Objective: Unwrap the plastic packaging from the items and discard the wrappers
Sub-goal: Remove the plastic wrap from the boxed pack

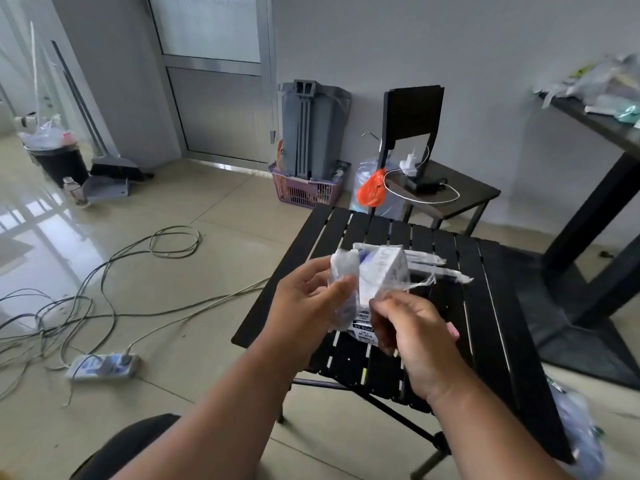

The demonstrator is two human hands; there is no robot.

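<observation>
A small white and purple box [382, 275] in clear plastic wrap [341, 271] is held above the black slatted table [485, 334]. My left hand [304, 306] grips the loose plastic on the box's left side. My right hand [412, 327] pinches a stretched strip of the wrap at the box's lower right. Two long items in clear wrappers [436, 268] lie on the table just behind the box. The box's bottom is partly hidden by my fingers.
A black bin with a bag of rubbish [57, 161] stands far left by a broom and dustpan. Cables and a power strip [104, 367] lie on the floor. A grey bin [311, 129], a pink basket, a chair and a second table with wrappers [602, 84] are beyond.
</observation>
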